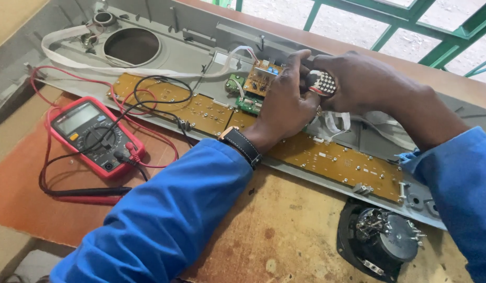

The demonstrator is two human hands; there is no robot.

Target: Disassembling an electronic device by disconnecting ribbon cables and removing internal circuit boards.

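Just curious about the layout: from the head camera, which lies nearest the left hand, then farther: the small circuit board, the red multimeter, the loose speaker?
1. Small circuit board, touching the left hand.
2. Loose speaker, lower right.
3. Red multimeter, far left.

At your nine o'clock lies a red meter (96,137); its grey rectangular screen (77,118) sits at its upper end.
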